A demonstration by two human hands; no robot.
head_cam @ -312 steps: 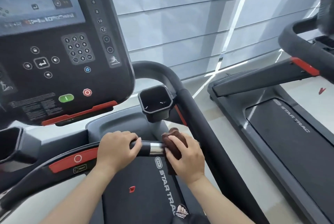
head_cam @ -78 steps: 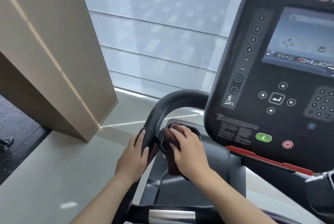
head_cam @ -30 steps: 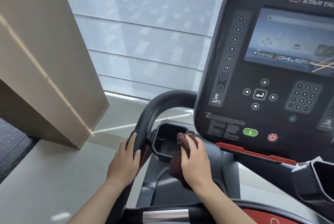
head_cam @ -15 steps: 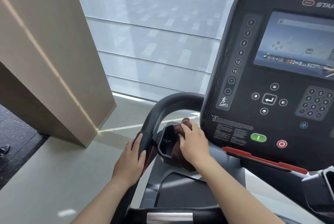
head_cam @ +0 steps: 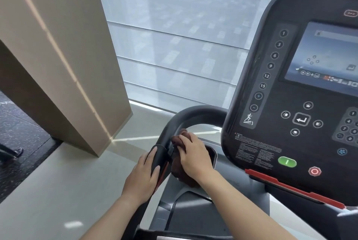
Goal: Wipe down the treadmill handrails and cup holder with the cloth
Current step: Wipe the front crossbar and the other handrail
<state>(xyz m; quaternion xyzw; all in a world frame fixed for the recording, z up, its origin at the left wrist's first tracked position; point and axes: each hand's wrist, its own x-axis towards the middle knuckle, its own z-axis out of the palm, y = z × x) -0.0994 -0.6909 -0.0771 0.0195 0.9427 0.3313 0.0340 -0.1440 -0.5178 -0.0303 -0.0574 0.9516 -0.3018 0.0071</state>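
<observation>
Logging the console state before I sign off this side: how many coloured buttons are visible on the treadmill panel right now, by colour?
Green: 1, the oval button
Red: 1, the octagonal button
Blue: 1, the small fan button
Total: 3
The panel's right edge is cut off, so any others there cannot be counted.
</observation>
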